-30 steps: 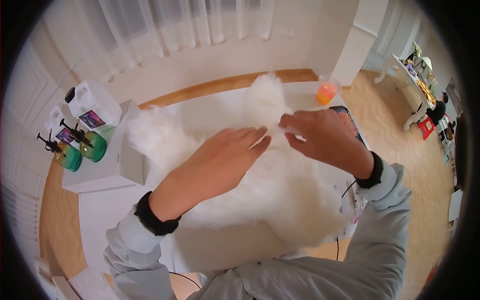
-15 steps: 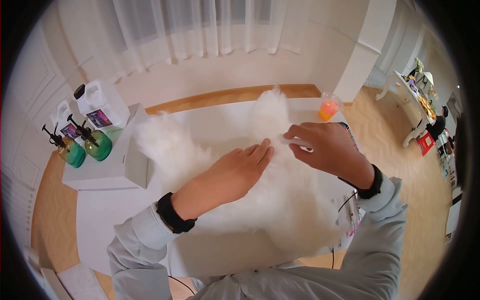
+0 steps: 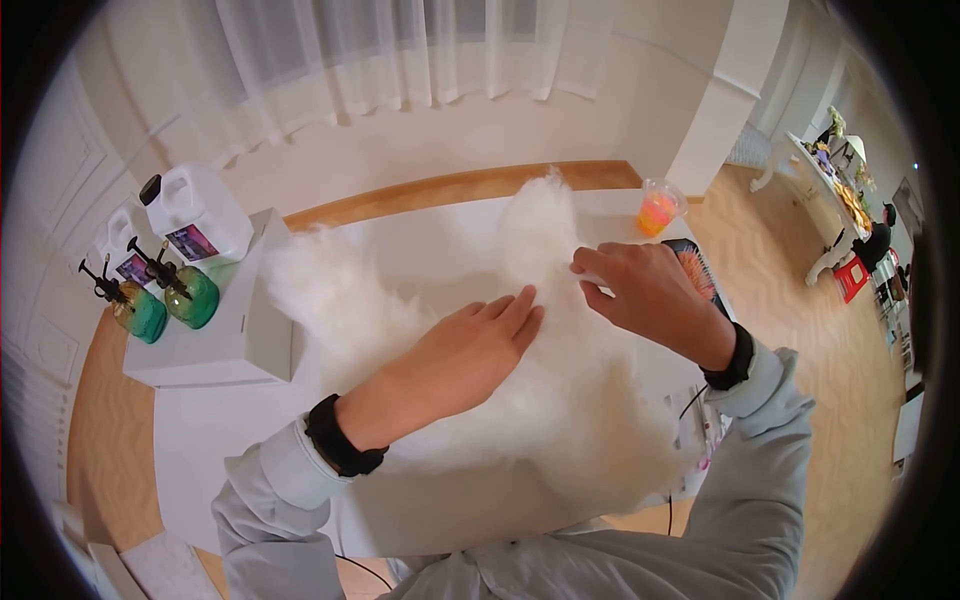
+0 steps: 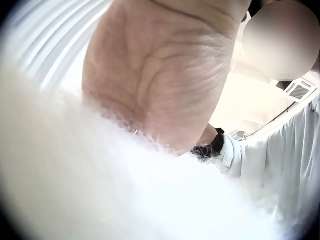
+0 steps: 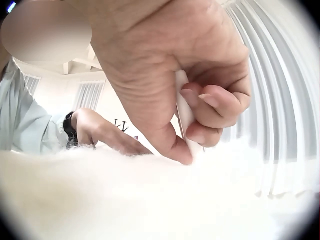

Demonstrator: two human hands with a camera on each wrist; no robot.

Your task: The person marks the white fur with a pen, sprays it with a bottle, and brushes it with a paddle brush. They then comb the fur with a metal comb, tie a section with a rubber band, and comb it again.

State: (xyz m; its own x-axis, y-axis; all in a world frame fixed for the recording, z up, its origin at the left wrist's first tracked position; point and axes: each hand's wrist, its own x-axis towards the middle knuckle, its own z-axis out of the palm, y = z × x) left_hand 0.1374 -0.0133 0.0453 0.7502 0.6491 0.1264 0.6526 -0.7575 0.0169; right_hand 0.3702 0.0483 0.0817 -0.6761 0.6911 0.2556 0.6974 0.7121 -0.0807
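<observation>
While the left hand (image 3: 455, 365) rests palm down with its fingers stretched out on the white fluff (image 3: 590, 410), the right hand (image 3: 650, 290) bends over it, pinching a slim white tool (image 5: 185, 114) between thumb and curled fingers. The fluff lies beneath both hands, spread over a white table (image 3: 215, 440). Beyond are a clear cup (image 3: 658, 212), far right, and pale curtains (image 3: 350, 65).

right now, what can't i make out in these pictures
- Right wrist view: full shape of the white object, covered by the right hand.
- Left wrist view: fingers of the left hand, hidden by white fluff.
- Head view: print on the jug label, too small.
</observation>
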